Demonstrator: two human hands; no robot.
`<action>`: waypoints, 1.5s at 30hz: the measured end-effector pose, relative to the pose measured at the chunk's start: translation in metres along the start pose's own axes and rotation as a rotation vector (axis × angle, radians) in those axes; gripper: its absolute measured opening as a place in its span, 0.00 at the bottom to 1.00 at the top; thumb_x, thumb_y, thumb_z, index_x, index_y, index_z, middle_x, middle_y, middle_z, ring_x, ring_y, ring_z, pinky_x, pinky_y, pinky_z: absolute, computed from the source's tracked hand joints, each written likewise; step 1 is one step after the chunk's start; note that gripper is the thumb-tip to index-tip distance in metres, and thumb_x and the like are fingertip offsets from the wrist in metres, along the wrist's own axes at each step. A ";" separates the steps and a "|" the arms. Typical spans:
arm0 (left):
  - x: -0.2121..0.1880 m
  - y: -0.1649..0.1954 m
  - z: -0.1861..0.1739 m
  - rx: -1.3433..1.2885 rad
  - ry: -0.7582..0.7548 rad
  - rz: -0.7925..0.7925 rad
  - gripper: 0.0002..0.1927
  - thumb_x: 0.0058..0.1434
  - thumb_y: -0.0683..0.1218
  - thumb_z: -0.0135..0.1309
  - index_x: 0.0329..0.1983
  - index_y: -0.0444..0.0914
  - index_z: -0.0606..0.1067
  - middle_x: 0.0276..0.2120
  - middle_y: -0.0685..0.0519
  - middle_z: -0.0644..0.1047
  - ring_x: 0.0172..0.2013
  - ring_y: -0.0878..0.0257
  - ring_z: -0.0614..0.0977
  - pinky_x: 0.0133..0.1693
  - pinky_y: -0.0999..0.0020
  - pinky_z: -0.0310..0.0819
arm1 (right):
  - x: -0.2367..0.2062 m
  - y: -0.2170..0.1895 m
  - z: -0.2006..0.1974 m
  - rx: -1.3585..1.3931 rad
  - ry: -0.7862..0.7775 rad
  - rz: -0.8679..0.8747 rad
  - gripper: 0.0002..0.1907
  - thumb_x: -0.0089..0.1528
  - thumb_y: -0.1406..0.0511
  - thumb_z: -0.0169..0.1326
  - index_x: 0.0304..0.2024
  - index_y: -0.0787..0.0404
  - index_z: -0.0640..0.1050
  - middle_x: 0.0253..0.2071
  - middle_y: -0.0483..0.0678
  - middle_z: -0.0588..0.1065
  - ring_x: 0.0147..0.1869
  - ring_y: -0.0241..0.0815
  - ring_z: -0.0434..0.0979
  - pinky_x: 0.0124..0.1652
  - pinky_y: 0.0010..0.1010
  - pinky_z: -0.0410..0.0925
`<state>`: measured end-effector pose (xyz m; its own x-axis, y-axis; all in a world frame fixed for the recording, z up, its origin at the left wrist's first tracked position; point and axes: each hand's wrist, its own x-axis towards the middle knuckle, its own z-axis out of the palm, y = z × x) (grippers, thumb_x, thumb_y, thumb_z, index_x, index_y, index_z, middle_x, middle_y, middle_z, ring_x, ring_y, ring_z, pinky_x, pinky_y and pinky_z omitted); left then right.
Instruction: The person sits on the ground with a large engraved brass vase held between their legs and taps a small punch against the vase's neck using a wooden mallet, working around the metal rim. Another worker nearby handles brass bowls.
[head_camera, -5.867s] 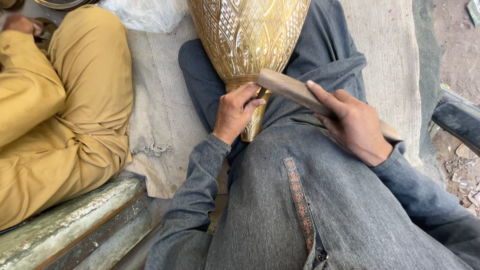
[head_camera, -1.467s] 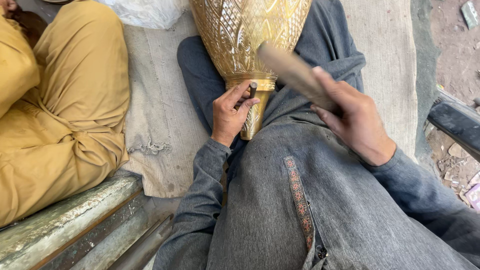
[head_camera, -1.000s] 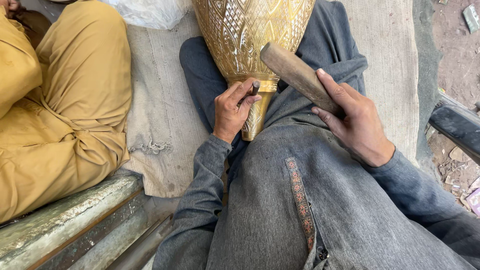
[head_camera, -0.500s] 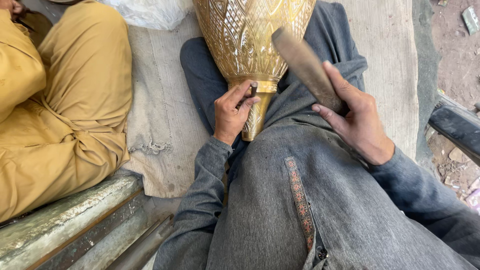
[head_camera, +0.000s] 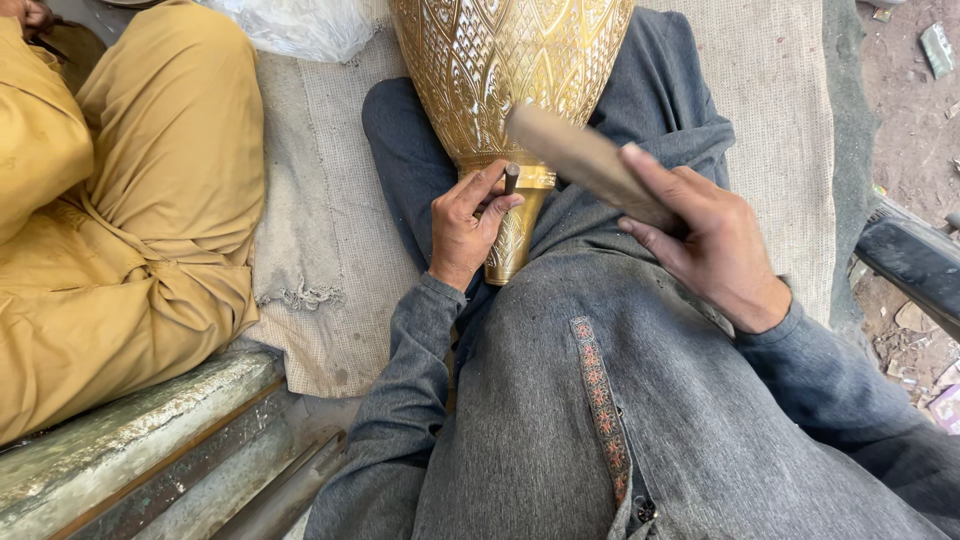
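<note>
A brass vase (head_camera: 505, 75), chased all over with a leaf-and-lattice pattern, is laid across the lap on grey cloth, its narrow neck pointing toward the body. The left hand (head_camera: 465, 225) is closed around a short metal punch (head_camera: 511, 178), whose tip is set against the collar of the vase where the body narrows. The right hand (head_camera: 715, 245) is clenched on a wooden mallet (head_camera: 585, 160), which is held raised just above the punch head.

Several risks can be judged from this arrangement. The fingers of the left hand are wrapped close to the punch head — a blow landing off-centre could strike them. The vase is steadied only by the legs, so it could roll and a mark be cut out of line. A heavy blow might dent the thin neck.

The upper part of the vase is cut off by the frame edge, and its foot is hidden behind the left hand. The punch tip cannot be made out — contact is inferred. The mallet is blurred. A neighbouring person in yellow clothing (head_camera: 120, 220) is seen only in part.
</note>
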<state>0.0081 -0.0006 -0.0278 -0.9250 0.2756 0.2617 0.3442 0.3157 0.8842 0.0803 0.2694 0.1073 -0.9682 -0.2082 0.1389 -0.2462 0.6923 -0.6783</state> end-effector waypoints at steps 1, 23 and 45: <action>0.000 0.001 0.000 0.003 -0.003 0.005 0.26 0.60 0.47 0.66 0.62 0.47 0.75 0.39 0.55 0.83 0.39 0.66 0.87 0.41 0.71 0.87 | -0.002 0.000 0.001 -0.058 -0.031 0.019 0.39 0.64 0.63 0.62 0.76 0.49 0.63 0.35 0.46 0.74 0.29 0.37 0.71 0.31 0.32 0.70; -0.002 0.009 0.001 0.059 -0.031 -0.047 0.28 0.58 0.47 0.67 0.62 0.44 0.76 0.35 0.55 0.82 0.35 0.66 0.86 0.39 0.71 0.87 | -0.001 -0.008 -0.011 -0.289 -0.161 0.034 0.38 0.64 0.59 0.60 0.75 0.43 0.61 0.33 0.49 0.74 0.28 0.44 0.75 0.31 0.37 0.74; 0.000 -0.001 0.003 -0.032 0.083 0.017 0.20 0.64 0.46 0.64 0.59 0.43 0.75 0.41 0.54 0.82 0.41 0.66 0.87 0.42 0.72 0.87 | 0.007 -0.013 -0.008 -0.029 0.070 -0.041 0.39 0.66 0.58 0.60 0.77 0.51 0.60 0.41 0.51 0.74 0.35 0.43 0.76 0.35 0.36 0.72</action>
<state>0.0080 0.0016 -0.0297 -0.9298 0.2040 0.3064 0.3556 0.2820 0.8911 0.0759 0.2646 0.1228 -0.9579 -0.1882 0.2169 -0.2856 0.7045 -0.6497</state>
